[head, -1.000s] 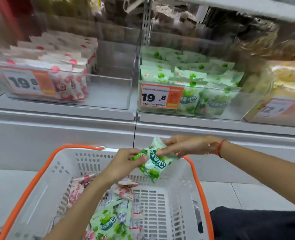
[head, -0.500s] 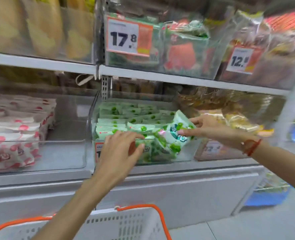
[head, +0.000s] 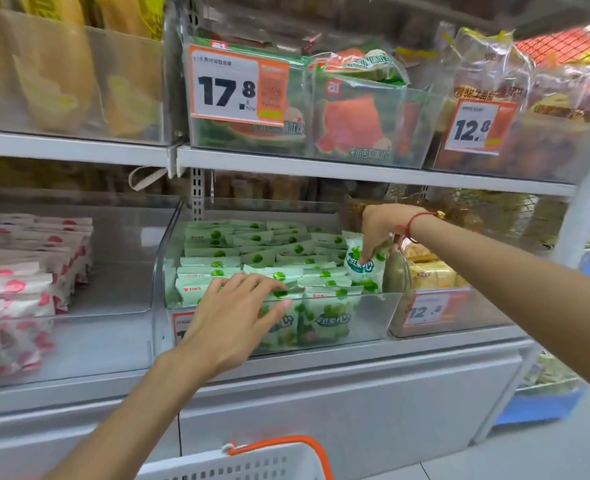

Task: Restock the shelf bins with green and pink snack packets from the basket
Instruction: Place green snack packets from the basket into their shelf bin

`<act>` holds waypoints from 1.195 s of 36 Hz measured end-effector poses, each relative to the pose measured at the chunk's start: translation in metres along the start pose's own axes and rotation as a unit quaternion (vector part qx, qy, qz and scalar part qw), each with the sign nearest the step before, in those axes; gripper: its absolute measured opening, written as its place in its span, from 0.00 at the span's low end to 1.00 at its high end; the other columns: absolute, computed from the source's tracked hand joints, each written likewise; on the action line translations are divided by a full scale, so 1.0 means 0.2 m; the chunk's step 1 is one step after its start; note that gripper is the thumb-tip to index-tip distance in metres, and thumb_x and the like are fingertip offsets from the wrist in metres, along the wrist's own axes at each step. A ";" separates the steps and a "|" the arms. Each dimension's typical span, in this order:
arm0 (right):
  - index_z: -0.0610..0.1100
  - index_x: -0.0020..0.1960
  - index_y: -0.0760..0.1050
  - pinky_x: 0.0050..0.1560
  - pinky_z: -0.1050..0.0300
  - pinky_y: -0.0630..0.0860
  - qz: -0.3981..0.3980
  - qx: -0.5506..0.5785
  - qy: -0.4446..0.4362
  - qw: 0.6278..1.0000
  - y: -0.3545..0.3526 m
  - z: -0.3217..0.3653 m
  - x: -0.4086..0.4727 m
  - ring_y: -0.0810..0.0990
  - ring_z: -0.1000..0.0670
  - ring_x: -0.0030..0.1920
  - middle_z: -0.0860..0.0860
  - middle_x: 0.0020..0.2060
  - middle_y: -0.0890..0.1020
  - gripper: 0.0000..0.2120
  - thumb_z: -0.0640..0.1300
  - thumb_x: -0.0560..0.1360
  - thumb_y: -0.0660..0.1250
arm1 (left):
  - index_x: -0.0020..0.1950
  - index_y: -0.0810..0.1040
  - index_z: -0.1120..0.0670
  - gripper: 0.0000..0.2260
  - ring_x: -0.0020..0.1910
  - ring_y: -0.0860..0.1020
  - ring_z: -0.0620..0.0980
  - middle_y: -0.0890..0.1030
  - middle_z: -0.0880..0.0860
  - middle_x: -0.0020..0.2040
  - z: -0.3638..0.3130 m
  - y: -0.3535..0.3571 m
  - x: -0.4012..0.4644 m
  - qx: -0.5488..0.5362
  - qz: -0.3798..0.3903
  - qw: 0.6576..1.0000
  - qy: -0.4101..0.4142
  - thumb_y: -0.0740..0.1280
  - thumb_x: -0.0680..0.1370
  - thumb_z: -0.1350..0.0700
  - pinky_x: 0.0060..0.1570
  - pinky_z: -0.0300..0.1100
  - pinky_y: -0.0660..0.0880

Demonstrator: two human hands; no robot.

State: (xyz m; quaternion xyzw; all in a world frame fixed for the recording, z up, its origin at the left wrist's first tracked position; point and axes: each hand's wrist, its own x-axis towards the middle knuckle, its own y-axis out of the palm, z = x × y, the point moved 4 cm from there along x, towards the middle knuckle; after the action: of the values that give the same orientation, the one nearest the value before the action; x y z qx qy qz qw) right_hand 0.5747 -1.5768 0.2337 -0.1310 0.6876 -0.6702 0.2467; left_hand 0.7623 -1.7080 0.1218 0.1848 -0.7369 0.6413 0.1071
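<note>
A clear bin [head: 373, 318] in the middle of the lower shelf holds rows of green snack packets [head: 269, 244]. My right hand [head: 380, 225] reaches down into the bin's right end and pinches a green packet [head: 362, 271] standing upright against the side wall. My left hand [head: 238, 313] lies with fingers spread on the front rows of green packets, over the bin's front wall. To the left, another clear bin [head: 113, 299] holds pink packets [head: 20, 268] on its left side. Only the rim of the white basket [head: 252, 462] with its orange handle shows at the bottom.
The upper shelf [head: 321, 166] carries bins of watermelon-print bags with a 17.8 price tag [head: 238, 86] and bread bags tagged 12.8. A bin of yellow cakes [head: 435, 271] sits right of the green bin. A blue crate [head: 542, 403] stands on the floor at right.
My right hand has carried the green packet from above the basket up into the right end of the green bin. My left hand let go of it and moved onto the front rows.
</note>
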 end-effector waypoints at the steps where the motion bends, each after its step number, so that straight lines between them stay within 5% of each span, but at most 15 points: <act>1: 0.40 0.32 0.69 0.25 0.63 0.73 -0.002 0.001 -0.005 1.000 -0.02 0.00 0.00 0.76 0.51 0.26 0.48 0.29 0.74 0.18 0.44 0.66 0.78 | 0.69 0.65 0.39 0.23 0.65 0.65 0.40 0.70 0.38 0.66 0.00 0.00 0.00 -0.006 0.008 1.000 0.000 0.43 0.79 0.35 0.58 0.39 0.57; 6: 0.39 0.32 0.74 0.27 0.64 0.72 -0.104 0.007 -0.032 0.994 -0.16 -0.03 -0.08 0.75 0.52 0.23 0.49 0.23 0.75 0.17 0.48 0.65 0.78 | 0.70 0.64 0.39 0.24 0.65 0.64 0.40 0.69 0.38 0.66 0.00 -0.01 0.01 -0.014 0.023 1.000 0.005 0.43 0.78 0.36 0.60 0.38 0.57; 14: 0.39 0.31 0.67 0.28 0.64 0.72 0.037 -0.022 0.013 0.999 0.04 0.01 -0.01 0.74 0.52 0.23 0.56 0.13 0.69 0.19 0.43 0.69 0.76 | 0.69 0.65 0.39 0.35 0.64 0.65 0.39 0.70 0.37 0.65 0.01 0.00 0.01 -0.002 0.003 1.000 0.012 0.33 0.72 0.31 0.56 0.37 0.56; 19: 0.41 0.33 0.64 0.24 0.62 0.73 0.024 -0.022 0.000 0.999 0.07 0.04 0.03 0.74 0.51 0.27 0.50 0.26 0.72 0.20 0.43 0.69 0.76 | 0.69 0.65 0.38 0.35 0.65 0.65 0.39 0.69 0.37 0.66 0.00 -0.01 0.01 -0.008 0.004 1.000 0.008 0.32 0.71 0.32 0.58 0.37 0.56; 22: 0.40 0.46 0.73 0.34 0.58 0.73 -0.052 -0.063 -0.022 0.996 0.08 0.04 0.03 0.77 0.47 0.38 0.48 0.37 0.76 0.17 0.47 0.67 0.77 | 0.68 0.66 0.39 0.35 0.64 0.66 0.39 0.71 0.37 0.65 0.00 -0.01 0.01 -0.009 -0.004 1.000 0.009 0.33 0.71 0.32 0.57 0.37 0.56; 25: 0.40 0.62 0.75 0.49 0.54 0.74 -0.157 -0.085 -0.050 0.983 0.12 -0.01 0.05 0.78 0.42 0.54 0.45 0.55 0.80 0.26 0.50 0.68 0.76 | 0.68 0.67 0.39 0.35 0.64 0.66 0.40 0.71 0.37 0.64 0.00 -0.01 0.00 -0.014 -0.005 1.000 0.010 0.33 0.72 0.32 0.57 0.38 0.56; 29: 0.44 0.64 0.77 0.56 0.52 0.73 -0.230 -0.053 -0.098 0.967 0.15 -0.06 -0.02 0.77 0.43 0.59 0.47 0.60 0.79 0.24 0.51 0.71 0.74 | 0.69 0.66 0.39 0.35 0.64 0.66 0.40 0.71 0.37 0.65 0.00 -0.01 0.00 -0.013 -0.003 1.000 0.009 0.32 0.71 0.32 0.58 0.38 0.56; 33: 0.45 0.62 0.77 0.52 0.55 0.73 -0.116 -0.023 -0.088 0.989 0.11 -0.09 -0.07 0.77 0.46 0.57 0.48 0.58 0.80 0.24 0.51 0.69 0.75 | 0.69 0.65 0.38 0.34 0.64 0.65 0.39 0.70 0.37 0.65 0.00 -0.01 0.01 -0.004 0.000 1.000 0.009 0.32 0.72 0.32 0.56 0.38 0.55; 37: 0.44 0.66 0.73 0.59 0.54 0.74 0.005 -0.071 -0.064 0.995 0.15 -0.06 -0.05 0.75 0.45 0.60 0.48 0.62 0.76 0.29 0.50 0.68 0.75 | 0.68 0.66 0.38 0.31 0.64 0.66 0.40 0.70 0.37 0.65 0.00 -0.01 0.00 -0.006 0.006 1.000 0.010 0.35 0.74 0.31 0.57 0.38 0.55; 43: 0.45 0.67 0.73 0.53 0.53 0.73 -0.090 -0.134 -0.104 0.981 0.28 0.02 0.04 0.75 0.43 0.59 0.44 0.61 0.76 0.23 0.40 0.73 0.69 | 0.68 0.66 0.38 0.34 0.64 0.66 0.40 0.71 0.38 0.64 0.00 -0.01 0.00 -0.015 -0.001 1.000 0.018 0.33 0.72 0.32 0.54 0.37 0.54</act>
State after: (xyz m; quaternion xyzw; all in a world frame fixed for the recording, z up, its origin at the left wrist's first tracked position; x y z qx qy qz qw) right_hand 0.5784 -1.5816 0.1772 -0.2934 0.7270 -0.5741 0.2360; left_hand 0.7636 -1.7079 0.1235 0.1726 -0.7442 0.6333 0.1239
